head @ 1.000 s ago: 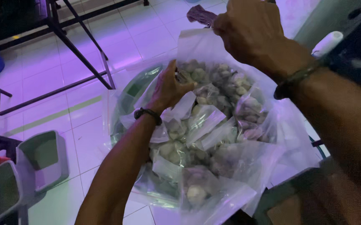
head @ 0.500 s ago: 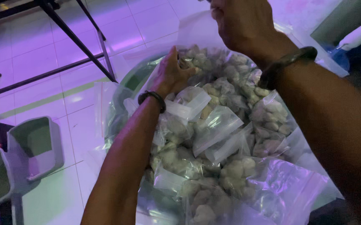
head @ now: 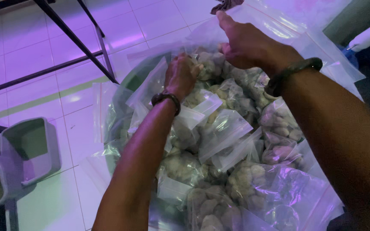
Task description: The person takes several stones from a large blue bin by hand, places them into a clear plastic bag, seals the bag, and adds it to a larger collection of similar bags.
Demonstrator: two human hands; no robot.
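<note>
White floor tiles; both hands (head: 180,77) (head: 245,42) grip small bags (head: 223,132) lying jumbled.

Both forearms are bare right down to the wrists, with no sleeve showing anywhere in the frame, and no glove on either the left hand (head: 180,76) or the right hand (head: 245,42). On the left wrist, near the middle of the frame, sits a thin dark bracelet (head: 166,98) that looks like cord or leather. A thicker, rounded dark bangle (head: 292,72) circles the right wrist in the upper right; I can see no ring or watch on the fingers that show.
</note>
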